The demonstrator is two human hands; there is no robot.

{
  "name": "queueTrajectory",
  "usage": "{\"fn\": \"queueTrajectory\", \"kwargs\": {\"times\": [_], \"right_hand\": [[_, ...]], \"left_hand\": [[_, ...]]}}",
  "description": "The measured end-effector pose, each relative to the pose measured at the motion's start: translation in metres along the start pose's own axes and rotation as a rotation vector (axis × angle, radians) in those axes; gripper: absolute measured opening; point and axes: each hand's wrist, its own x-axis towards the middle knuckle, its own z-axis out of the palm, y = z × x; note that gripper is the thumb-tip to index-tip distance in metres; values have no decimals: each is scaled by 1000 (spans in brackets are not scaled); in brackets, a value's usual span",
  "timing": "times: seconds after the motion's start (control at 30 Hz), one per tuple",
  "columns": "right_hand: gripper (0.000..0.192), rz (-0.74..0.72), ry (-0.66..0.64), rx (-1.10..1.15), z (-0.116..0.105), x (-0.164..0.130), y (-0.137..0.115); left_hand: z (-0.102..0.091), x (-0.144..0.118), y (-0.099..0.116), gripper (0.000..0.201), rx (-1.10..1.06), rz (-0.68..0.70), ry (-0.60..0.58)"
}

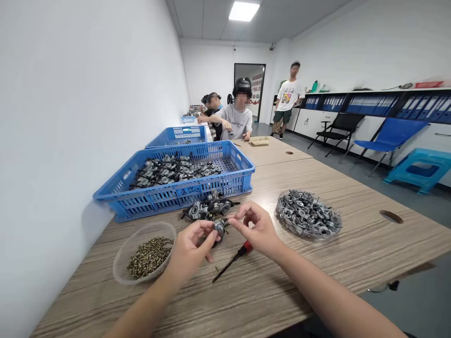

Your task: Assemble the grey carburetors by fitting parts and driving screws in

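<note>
My left hand [193,241] grips a small round grey metal assembly [219,227] between thumb and fingers, above the table. The thumb and forefinger of my right hand [255,227] are pinched at the assembly's right end; what exactly lies between those fingertips is too small to tell. Below the hands lies a screwdriver [231,264] with a dark shaft, its red handle partly under my right hand. A loose brass screw [216,269] rests beside the shaft. Just beyond my hands, several similar metal assemblies with black parts [200,209] lie in a heap against the crate.
To the left stands a clear bowl of brass screws [150,257]; to the right, a clear dish of grey metal pieces [308,213]. A blue crate [183,193] holds many assemblies, with another blue crate [176,136] behind. A co-worker [237,117] sits across the table.
</note>
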Motion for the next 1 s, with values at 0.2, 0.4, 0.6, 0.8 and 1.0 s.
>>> {"fn": "queueTrajectory", "kwargs": {"times": [0.2,0.4,0.6,0.8,1.0], "right_hand": [[31,22,-20,30,14,-15,-1],[34,-10,79,93,14,-20,-6],[33,-11,87,96,17,-25,-7],[37,106,49,248,14,-21,-7],[39,151,-23,319,8,-17,-10]], "left_hand": [[11,-17,-5,49,-119,16,29],[21,-21,-8,56,-162,-10,50],[25,-26,-8,45,-114,6,68],[25,-28,-14,36,-70,78,59],[28,-32,-18,39,-83,58,54]]}}
